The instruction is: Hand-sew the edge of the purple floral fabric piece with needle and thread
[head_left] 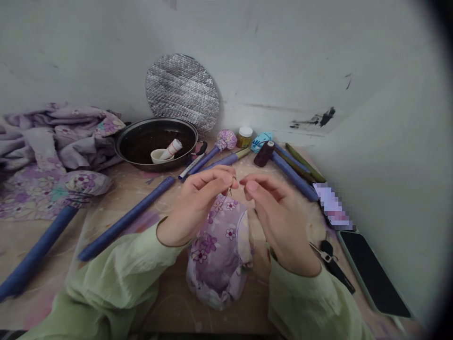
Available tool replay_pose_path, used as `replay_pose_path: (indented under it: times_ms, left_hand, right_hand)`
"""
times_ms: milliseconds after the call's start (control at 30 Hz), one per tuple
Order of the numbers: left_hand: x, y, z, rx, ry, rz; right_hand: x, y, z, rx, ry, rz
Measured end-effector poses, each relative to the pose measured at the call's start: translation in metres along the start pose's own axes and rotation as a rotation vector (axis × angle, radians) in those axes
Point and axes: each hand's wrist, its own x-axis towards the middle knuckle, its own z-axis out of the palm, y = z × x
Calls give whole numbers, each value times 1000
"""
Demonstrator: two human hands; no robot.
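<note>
Head view: a worn tabletop [148,293], streaked pale and pinkish, set against a scuffed white wall [283,56] with black smudges at right. Floral purple cloth [53,137] heaped at far left. A dark pan [157,141] holds a small white bowl [161,156]; a quilted silver disc [182,92] leans on the wall behind it. Blue wrapped sticks [123,222] lie across the table. A dark thread spool [264,153] and a small jar [244,137] sit near the wall; a phone [375,274] lies face up at right.

Left hand [198,203] and right hand [276,217], both in pale green sleeves, meet fingertip to fingertip above a stuffed floral pouch [219,255] at centre, near edge. Each pinches narrowly on something too fine to identify. No legible writing; one label is pixelated.
</note>
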Motion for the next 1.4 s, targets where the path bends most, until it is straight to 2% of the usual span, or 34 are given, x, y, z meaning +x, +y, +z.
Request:
replay_pose_path:
  times_ms: [67, 200, 367, 533, 667, 867, 1033, 1167, 1300, 1400]
  left_hand:
    - [0, -1, -1, -4, -3, 14]
    - [1, 0, -2, 61, 12, 56]
    - [0, 7, -3, 55, 15, 75]
    - [-1, 28, -8, -37, 53, 187]
    - [-2, 46, -14, -119, 87, 254]
    - [-5, 57, -18, -106, 112, 324]
    - [-6, 55, -19, -11, 127, 388]
    - [-6, 47, -22, 100, 70, 372]
    - [-6, 39, -23, 278, -109, 334]
    - [-6, 39, -19, 460, -284, 200]
  right_hand:
    - [2, -1, -1, -75, -12, 5]
    - [4, 0, -1, -217, -116, 19]
    - [6, 5, 1, -289, -252, 36]
    - [8, 6, -1, -354, -268, 2]
    - [11, 9, -5, -368, -284, 49]
    - [15, 19, -7, -475, -247, 9]
    - [21, 26, -9, -784, -143, -127]
    - [28, 31, -19, -863, -8, -175]
    - [48, 36, -47, -870, 145, -200]
    - [75, 38, -78, -869, 283, -215]
